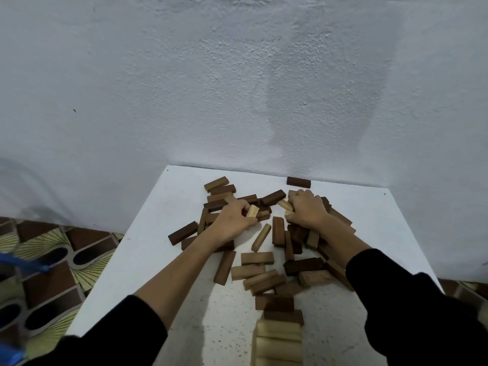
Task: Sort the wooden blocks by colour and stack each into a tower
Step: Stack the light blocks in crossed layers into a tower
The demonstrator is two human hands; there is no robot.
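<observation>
Reaching into the heap from the near edge, both hands worked among the wooden blocks [266, 233] strewn over the middle of the white table [148, 249]. The left hand [233, 220] had its fingers curled round a pale block [252, 211], pinching it at the top of the pile, the block tilted up on end. The right hand [306, 210] lay just beside it, its fingers bent over another pale block [285, 204] and gripping it against the heap — the two hands close together but apart. Both forearms were bare up to black sleeves [412, 313].

The blocks came in three shades (dark brown, mid brown and pale), all mixed and lying at every angle. One dark block [298, 182] sat alone close to the far edge of the table, well apart from the left side of the heap. Another dark block [183, 233] lay slantwise toward the left edge. A pale block [261, 237] lay by itself between the two wrists, pointing toward the near edge.

At the near edge, between the arms, stood a stack of pale blocks [278, 342] laid side by side — its lower part was cut off by the frame. Two dark blocks [280, 310] lay flat just beyond it, touching it.

A rough whitish wall [237, 88] rose behind the far edge, and patterned floor tiles [52, 260] showed past the left edge.
</observation>
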